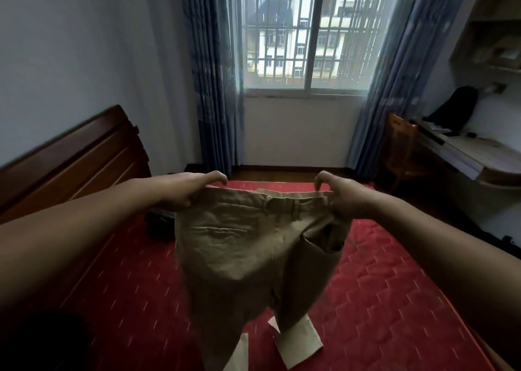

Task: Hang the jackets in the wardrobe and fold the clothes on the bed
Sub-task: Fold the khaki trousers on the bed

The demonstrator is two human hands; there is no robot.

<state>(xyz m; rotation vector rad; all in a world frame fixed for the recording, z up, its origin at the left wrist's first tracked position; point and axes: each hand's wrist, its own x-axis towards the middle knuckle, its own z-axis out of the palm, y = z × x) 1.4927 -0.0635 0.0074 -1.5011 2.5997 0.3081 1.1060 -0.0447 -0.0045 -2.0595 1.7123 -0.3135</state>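
A pair of khaki trousers [239, 255] hangs in the air over the bed, held by the waistband, back pocket facing me. My left hand [191, 190] grips the waistband's left end and my right hand [338, 198] grips its right end. The legs drop down, and their pale cuffs touch the red quilted bedcover [380, 286]. A dark folded garment [159, 225] lies on the bed by the headboard, partly hidden behind my left forearm and the trousers.
A dark wooden headboard [76, 162] runs along the left. A barred window [307, 32] with blue curtains faces me. At right stand a wooden chair [399, 145] and a desk [462, 150] with a dark bag on it. Something dark fills the lower left corner.
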